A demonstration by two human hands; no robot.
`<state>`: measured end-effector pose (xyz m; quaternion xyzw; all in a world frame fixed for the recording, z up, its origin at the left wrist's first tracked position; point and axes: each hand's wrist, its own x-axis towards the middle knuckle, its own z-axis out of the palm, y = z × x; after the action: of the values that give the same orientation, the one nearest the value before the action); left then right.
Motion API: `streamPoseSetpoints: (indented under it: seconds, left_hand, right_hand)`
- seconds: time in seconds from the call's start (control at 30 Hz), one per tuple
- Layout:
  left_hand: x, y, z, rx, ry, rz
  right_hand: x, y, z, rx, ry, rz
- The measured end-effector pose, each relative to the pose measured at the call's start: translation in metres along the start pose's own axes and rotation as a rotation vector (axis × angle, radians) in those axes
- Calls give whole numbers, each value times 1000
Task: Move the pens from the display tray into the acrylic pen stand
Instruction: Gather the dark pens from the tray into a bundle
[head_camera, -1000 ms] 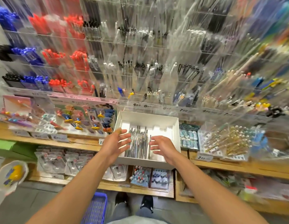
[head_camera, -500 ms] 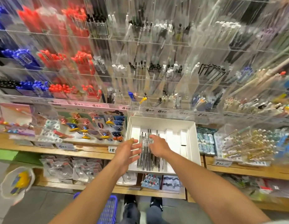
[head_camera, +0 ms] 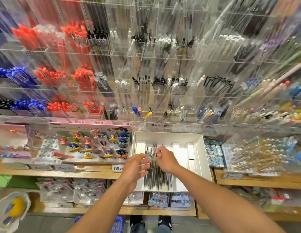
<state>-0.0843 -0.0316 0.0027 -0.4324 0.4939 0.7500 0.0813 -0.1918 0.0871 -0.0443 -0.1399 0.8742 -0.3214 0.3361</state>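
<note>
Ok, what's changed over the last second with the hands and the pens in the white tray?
Both hands came forward from the tray's near edge onto the pens. The right hand now lies over the bundle with fingers curled onto it; whether it has a firm grip is unclear. The left hand closed in from the left, fingers straight against the bundle. The pens remain in the white tray, none lifted out.

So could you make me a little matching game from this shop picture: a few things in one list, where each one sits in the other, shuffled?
Things:
1. dark pens
2. white display tray
3. red pens
4. blue basket

Places:
A. on the floor by the shoes
B. on the wooden shelf below the acrylic stand
C. upper left compartments of the acrylic stand
D. lying in the tray under both hands

Pairs: 1-D, 2-B, 3-C, 4-A
</note>
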Motion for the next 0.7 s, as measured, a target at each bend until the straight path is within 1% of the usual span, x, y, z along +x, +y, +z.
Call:
streamPoseSetpoints:
  seconds: [0.1,0.13,0.2,0.23,0.3,0.37,0.43,0.5,0.57,0.63,0.7]
  left_hand:
    - [2,3,4,23,8,58]
    - [3,5,6,44,17,86]
    - [4,10,10,111,14,134]
    - [4,13,11,138,-6,141]
    - [3,17,13,134,-92,124]
    - [1,19,13,118,-169,110]
    - [3,18,11,139,-165,117]
    - [6,17,9,119,-136,111]
    - [8,16,7,76,-110,91]
    - [8,17,3,45,-85,76]
    - [9,16,0,31,-63,72]
  right_hand:
    - [-12,-13,-19,193,65,-61]
    - [-15,-18,-26,258,45,-87]
    - [-21,-28,-38,384,-61,-142]
    - [-23,-31,-42,433,-106,-165]
    - [-23,-37,-46,490,-109,-195]
    - [-20,-39,-46,528,-78,-199]
    - [-17,-38,-45,599,-73,-188]
    - [-13,-34,-45,666,-38,-134]
    - [-8,-25,-44,639,30,-42]
    - [-6,-10,-37,496,114,69]
    - [-7,5,-24,302,123,151]
